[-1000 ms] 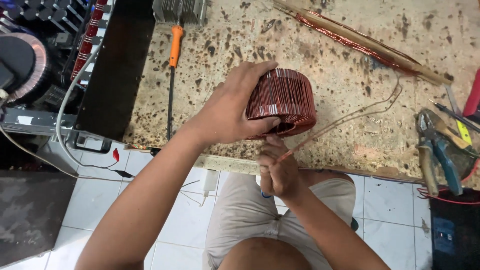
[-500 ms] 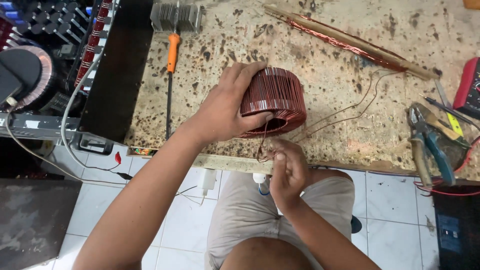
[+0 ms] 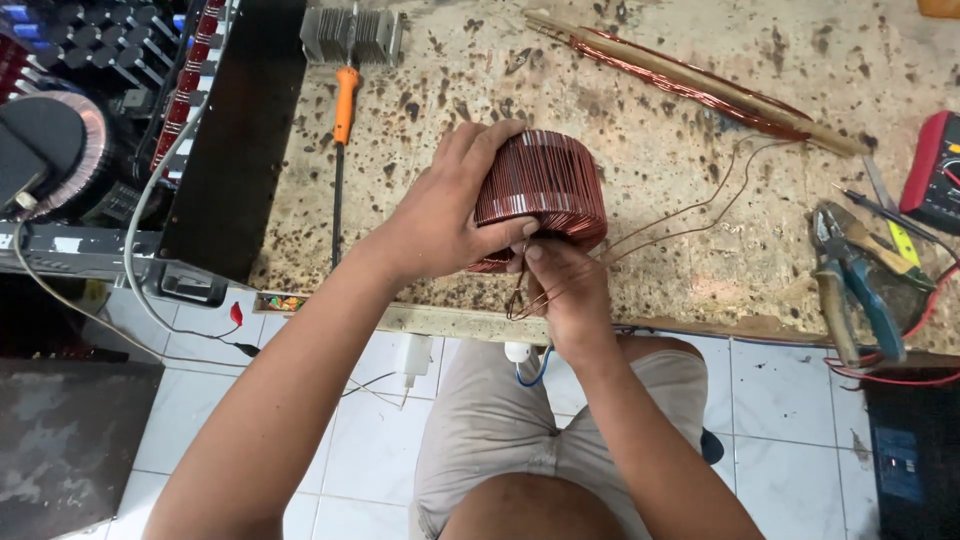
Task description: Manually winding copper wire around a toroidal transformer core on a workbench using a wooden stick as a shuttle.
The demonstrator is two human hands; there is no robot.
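Note:
My left hand (image 3: 445, 215) grips a round copper-wound coil (image 3: 545, 185) from its left side, holding it just above the stained worktable (image 3: 650, 150). Right below the coil, my right hand (image 3: 560, 285) pinches thin copper wire (image 3: 690, 215) at the coil's lower edge. That wire loops out to the right over the table toward a long wooden stick wrapped in copper wire (image 3: 700, 80).
An orange-handled screwdriver (image 3: 343, 110) and a finned metal heatsink (image 3: 352, 32) lie at the table's back left. Pliers and cutters (image 3: 850, 275) lie at the right, by a red meter (image 3: 935, 170). An open amplifier chassis (image 3: 90, 120) stands left.
The coil has shifted slightly left and lower in my left hand. My right hand has risen from below the table edge up to the coil's underside, pinching the wire.

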